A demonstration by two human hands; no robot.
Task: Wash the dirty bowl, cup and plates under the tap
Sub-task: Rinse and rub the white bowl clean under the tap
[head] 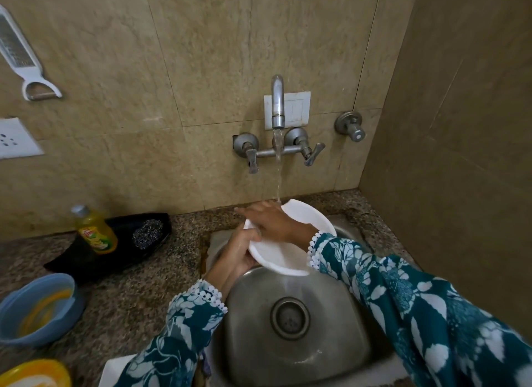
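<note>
A white plate (288, 257) is tilted over the steel sink (290, 352), under the stream running from the wall tap (277, 104). My left hand (239, 254) grips the plate's left rim from below. My right hand (270, 218) lies across the plate's upper face with fingers stretched out, rubbing it where the water lands. A blue bowl (34, 309) with yellow residue sits on the counter at the left. A yellow dish (31, 372) shows at the bottom left corner. A white plate corner (115, 369) peeks out beneath my left sleeve.
A yellow dish soap bottle (95, 231) and a steel scrubber (148, 232) rest on a black tray (86, 260) on the granite counter. A grater (20, 52) hangs on the tiled wall. A side wall stands close on the right.
</note>
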